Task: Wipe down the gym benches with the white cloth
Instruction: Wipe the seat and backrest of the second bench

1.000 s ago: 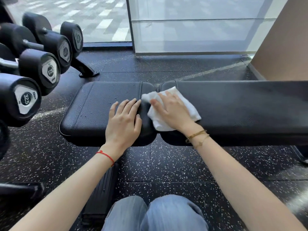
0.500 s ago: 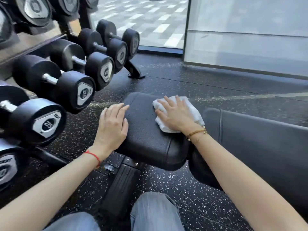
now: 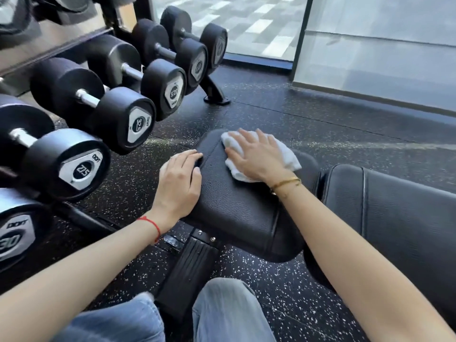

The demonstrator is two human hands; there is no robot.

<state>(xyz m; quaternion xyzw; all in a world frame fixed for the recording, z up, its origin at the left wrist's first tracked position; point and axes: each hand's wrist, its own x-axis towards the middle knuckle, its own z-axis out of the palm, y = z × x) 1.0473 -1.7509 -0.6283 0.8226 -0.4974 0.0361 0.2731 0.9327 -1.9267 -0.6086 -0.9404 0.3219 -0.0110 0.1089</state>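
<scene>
A black padded gym bench runs across the view, with its seat pad [image 3: 237, 208] in the middle and the longer back pad [image 3: 394, 213] to the right. The white cloth [image 3: 287, 156] lies on the far part of the seat pad, pressed flat under my right hand [image 3: 256, 156]. My left hand [image 3: 179, 183] rests palm down on the seat pad's left edge, fingers curled over the rim, holding nothing else.
A rack of black dumbbells [image 3: 118, 112] stands close on the left, its foot [image 3: 216, 96] on the speckled rubber floor [image 3: 308, 119]. The bench's black base [image 3: 190, 265] runs under the seat toward my knees. A glass wall [image 3: 370, 58] closes the far side.
My right hand has slid the cloth from the gap between the pads leftward onto the seat pad's far end. My left hand has shifted from the seat top to its left edge.
</scene>
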